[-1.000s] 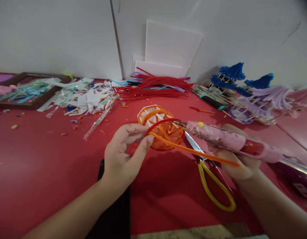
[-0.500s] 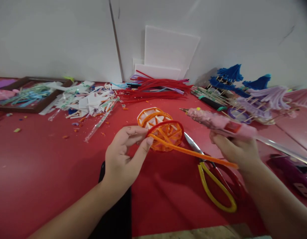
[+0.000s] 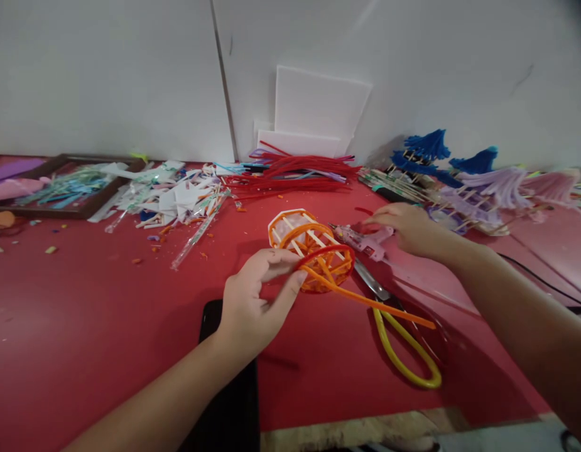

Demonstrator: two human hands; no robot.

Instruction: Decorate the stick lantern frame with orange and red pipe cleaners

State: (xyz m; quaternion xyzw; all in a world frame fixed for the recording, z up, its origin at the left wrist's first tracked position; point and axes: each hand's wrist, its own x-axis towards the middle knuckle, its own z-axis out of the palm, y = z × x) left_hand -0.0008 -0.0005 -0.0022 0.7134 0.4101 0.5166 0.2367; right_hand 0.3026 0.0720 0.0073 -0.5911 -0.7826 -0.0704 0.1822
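My left hand [image 3: 264,292] pinches the red-and-orange rim of a round frame [image 3: 313,251] built of pipe cleaners and pale sticks. A loose orange pipe cleaner [image 3: 375,301] runs from my fingertips to the right, over the scissors [image 3: 407,348] with a yellow and a dark red handle. The pink glue gun [image 3: 368,243] lies on the table just right of the frame. Above and to the right of it is my right hand [image 3: 406,227], empty, fingers apart and pointing left.
On the red table [image 3: 106,326] are white scraps [image 3: 181,198], a brown tray [image 3: 90,204], red pipe cleaners [image 3: 304,172] and blue and lilac roofed models [image 3: 492,188]. A black phone-like object [image 3: 228,389] lies under my left forearm. White boards [image 3: 321,103] lean on the wall.
My right hand has let go of the glue gun, which now lies on the table, and is further back. The left hand still holds the frame; the view has shifted slightly.
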